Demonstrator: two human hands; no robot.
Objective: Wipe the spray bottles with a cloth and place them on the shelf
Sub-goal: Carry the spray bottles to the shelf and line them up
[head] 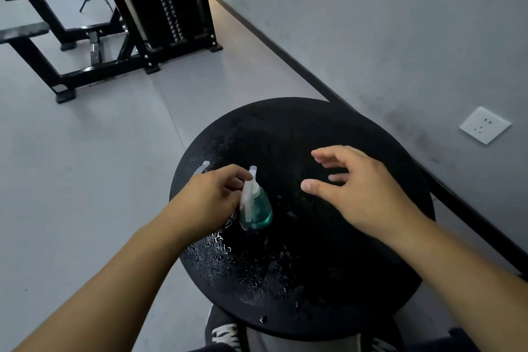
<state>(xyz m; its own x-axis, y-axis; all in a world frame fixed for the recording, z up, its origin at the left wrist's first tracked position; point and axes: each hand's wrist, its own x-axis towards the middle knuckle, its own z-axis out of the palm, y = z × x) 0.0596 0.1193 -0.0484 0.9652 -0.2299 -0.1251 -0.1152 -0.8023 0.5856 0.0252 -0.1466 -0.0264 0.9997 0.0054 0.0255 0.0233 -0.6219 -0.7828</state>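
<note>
A teal spray bottle [257, 210] with a white sprayer head stands upright on the left part of a round black table [328, 280]. My left hand [211, 200] comes from the left, its curled fingers holding the sprayer head and neck. A second white sprayer tip [202, 168] pokes out behind that hand; the rest of it is hidden. Above the table's middle, to the right of the bottle, my right hand [357, 188] hovers with spread fingers, holding nothing. No cloth is in view.
Water droplets [217, 251] cover the tabletop near the bottle and toward the front edge. A grey wall with a white socket [485, 125] runs along the right. Black gym equipment [137, 23] stands on the grey floor at the far left. Shoes show under the table.
</note>
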